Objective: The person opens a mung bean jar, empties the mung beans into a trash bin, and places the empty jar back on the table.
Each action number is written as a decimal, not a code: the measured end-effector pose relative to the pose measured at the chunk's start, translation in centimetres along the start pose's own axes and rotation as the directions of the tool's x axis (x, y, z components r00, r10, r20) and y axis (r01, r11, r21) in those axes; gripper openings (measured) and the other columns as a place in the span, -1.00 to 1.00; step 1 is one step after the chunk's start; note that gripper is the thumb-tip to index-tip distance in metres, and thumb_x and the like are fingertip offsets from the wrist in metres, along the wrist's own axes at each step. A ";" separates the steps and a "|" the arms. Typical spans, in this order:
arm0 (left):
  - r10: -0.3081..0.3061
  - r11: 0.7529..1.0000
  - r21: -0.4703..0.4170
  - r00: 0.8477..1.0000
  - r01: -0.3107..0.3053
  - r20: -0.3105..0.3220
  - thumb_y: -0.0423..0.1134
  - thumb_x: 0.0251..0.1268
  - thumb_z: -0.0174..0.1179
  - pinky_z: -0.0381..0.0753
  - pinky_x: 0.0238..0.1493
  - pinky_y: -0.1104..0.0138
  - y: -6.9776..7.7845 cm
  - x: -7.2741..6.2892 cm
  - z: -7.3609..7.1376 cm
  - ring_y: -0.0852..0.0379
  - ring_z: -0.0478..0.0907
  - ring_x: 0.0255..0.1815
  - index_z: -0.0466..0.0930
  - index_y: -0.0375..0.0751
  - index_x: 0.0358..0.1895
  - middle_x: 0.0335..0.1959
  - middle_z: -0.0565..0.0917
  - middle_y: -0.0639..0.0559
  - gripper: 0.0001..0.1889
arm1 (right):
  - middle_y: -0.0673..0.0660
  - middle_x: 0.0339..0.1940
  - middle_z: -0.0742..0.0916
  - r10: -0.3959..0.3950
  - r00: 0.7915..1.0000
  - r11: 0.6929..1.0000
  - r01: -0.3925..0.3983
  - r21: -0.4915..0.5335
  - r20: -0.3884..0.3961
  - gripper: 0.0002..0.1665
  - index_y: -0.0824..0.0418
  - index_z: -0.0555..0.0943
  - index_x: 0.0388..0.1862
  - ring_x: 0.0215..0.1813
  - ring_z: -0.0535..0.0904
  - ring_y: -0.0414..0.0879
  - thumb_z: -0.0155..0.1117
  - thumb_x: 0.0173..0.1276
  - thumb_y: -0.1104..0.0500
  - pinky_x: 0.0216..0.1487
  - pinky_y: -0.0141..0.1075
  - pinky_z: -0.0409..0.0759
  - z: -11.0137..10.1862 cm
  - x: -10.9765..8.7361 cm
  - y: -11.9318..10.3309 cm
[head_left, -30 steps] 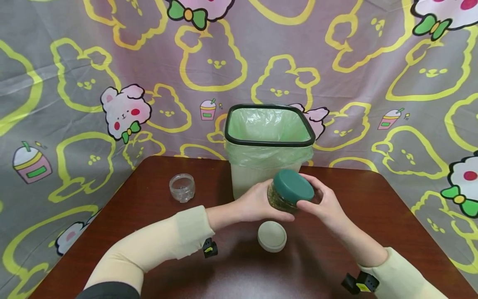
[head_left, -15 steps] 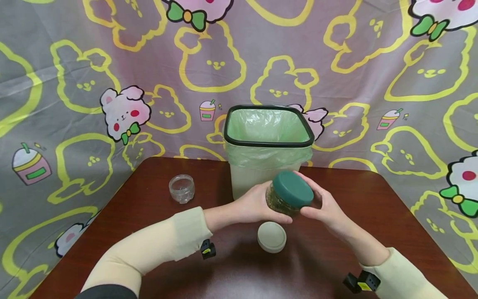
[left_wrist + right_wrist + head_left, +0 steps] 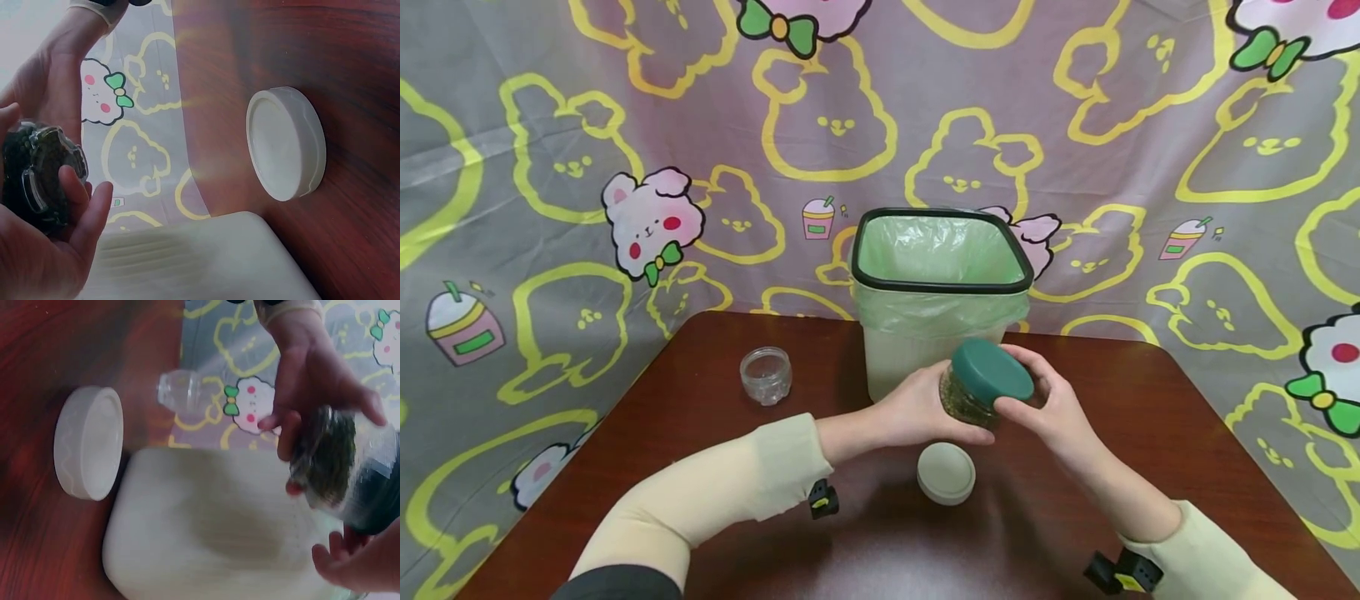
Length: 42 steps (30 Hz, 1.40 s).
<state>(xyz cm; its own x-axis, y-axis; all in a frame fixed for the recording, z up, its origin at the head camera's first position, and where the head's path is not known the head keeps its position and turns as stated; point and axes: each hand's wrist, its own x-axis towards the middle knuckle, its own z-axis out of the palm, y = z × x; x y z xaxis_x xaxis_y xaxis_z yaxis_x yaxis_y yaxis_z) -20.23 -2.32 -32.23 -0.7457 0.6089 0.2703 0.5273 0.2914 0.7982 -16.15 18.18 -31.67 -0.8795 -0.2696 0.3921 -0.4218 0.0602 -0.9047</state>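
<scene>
Brown table (image 3: 1150,417) bearing a bag-lined bin (image 3: 940,287); before the bin, the left hand (image 3: 917,410), fingers curled, grips the body of a raised, tilted jar (image 3: 964,403), while the right hand (image 3: 1054,414) grasps its green lid (image 3: 992,371); at left, a clear container (image 3: 766,379); nearer the viewer, a pale lid (image 3: 946,473)

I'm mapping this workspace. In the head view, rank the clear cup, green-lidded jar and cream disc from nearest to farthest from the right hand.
1. Green-lidded jar: held between the right hand and left hand.
2. Cream disc: on the table, below the jar in view.
3. Clear cup: far left, beyond the bin.
</scene>
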 end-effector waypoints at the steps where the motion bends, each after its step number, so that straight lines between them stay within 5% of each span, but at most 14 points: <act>1: 0.005 1.000 -0.005 1.000 -0.005 0.008 -0.07 -0.17 0.58 0.49 0.01 0.39 0.0 0.0 0.0 0.33 0.53 -0.06 0.46 -0.05 0.15 -0.09 0.61 0.26 -0.29 | 0.02 0.12 0.57 -0.007 1.000 1.000 0.006 0.008 0.019 -0.35 0.33 0.32 0.36 0.06 0.53 -0.15 0.23 0.29 0.40 -0.02 -0.39 0.55 -0.2 0.0 0.1; 13: 0.029 1.000 -0.015 0.999 -0.028 0.042 -0.10 -0.15 0.58 0.47 0.06 0.38 -0.3 -0.1 -0.3 0.33 0.53 -0.02 0.45 -0.07 0.20 -0.05 0.61 0.24 -0.26 | 0.06 0.33 0.48 -0.088 0.973 0.992 0.066 0.108 0.214 -0.23 0.28 0.12 0.51 0.28 0.41 -0.09 0.11 0.36 0.27 0.15 -0.28 0.47 -1.4 0.5 1.0; 20: -0.007 1.000 0.016 1.000 0.007 -0.016 -0.08 -0.17 0.58 0.48 0.02 0.39 -0.2 -0.1 -0.1 0.32 0.54 -0.06 0.47 -0.09 0.17 -0.07 0.62 0.23 -0.27 | 0.21 0.41 0.36 -0.087 0.991 0.996 0.087 0.009 0.102 -0.20 0.37 0.08 0.48 0.32 0.35 -0.20 0.17 0.33 0.35 0.14 -0.43 0.43 -0.6 0.3 0.8; 29: -0.031 0.999 0.009 0.999 0.032 -0.044 -0.06 -0.17 0.58 0.50 0.01 0.38 -0.3 0.0 0.0 0.31 0.54 -0.07 0.48 -0.07 0.14 -0.10 0.62 0.25 -0.29 | 0.30 0.15 0.50 0.055 0.996 0.980 -0.068 -0.186 -0.074 -0.30 0.39 0.27 0.37 0.01 0.50 -0.22 0.28 0.28 0.33 -0.06 -0.45 0.52 0.3 0.3 -0.1; 35: -0.014 1.000 -0.020 1.000 0.014 -0.017 -0.09 -0.15 0.57 0.49 0.03 0.37 -0.5 0.1 0.1 0.32 0.53 -0.04 0.47 -0.07 0.17 -0.07 0.61 0.25 -0.29 | 0.18 0.13 0.50 0.103 0.994 0.990 -0.105 -0.095 -0.024 -0.31 0.40 0.27 0.36 0.02 0.54 -0.19 0.29 0.30 0.32 -0.05 -0.39 0.55 0.1 0.4 0.1; 42: 0.024 0.999 -0.038 0.999 -0.023 0.027 -0.14 -0.15 0.57 0.48 0.05 0.39 -0.3 0.1 -0.2 0.32 0.54 -0.04 0.45 -0.09 0.20 -0.05 0.62 0.23 -0.26 | 0.04 0.15 0.56 0.001 0.997 1.000 -0.002 0.005 0.081 -0.30 0.38 0.26 0.39 0.11 0.52 -0.15 0.24 0.30 0.40 0.02 -0.38 0.54 -0.6 0.4 0.3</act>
<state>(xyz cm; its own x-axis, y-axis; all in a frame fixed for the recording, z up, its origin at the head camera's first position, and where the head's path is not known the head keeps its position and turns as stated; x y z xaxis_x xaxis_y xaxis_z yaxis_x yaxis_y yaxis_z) -20.52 -2.50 -32.38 -0.7214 0.6356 0.2749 0.5284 0.2487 0.8117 -16.76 18.63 -31.67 -0.8594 -0.3461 0.3763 -0.4193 0.0558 -0.9061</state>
